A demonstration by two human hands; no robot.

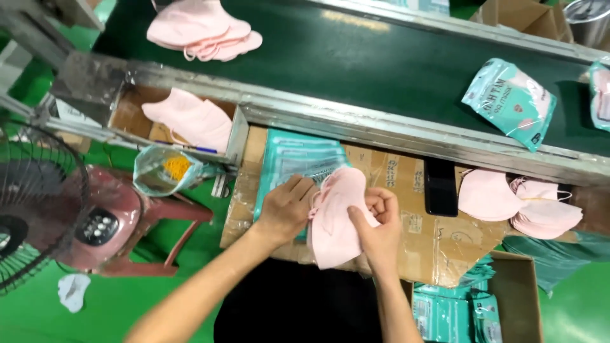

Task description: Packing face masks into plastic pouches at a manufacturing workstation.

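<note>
Both my hands hold one pink folded face mask (335, 219) over a cardboard work surface (394, 184). My left hand (286, 206) pinches its left edge near the ear loop. My right hand (376, 222) grips its right side, thumb across the front. Under the mask lies a stack of teal plastic pouches (298, 159). To the right sits a pile of pink masks (521, 203).
A dark green conveyor belt (381, 63) runs behind, carrying a mask pile (203, 28) and a filled teal pouch (510, 100). A cardboard bin with masks (190, 117) is at left. A black phone (440, 187), a fan (38, 203), a red stool (127, 222), a box of pouches (457, 314).
</note>
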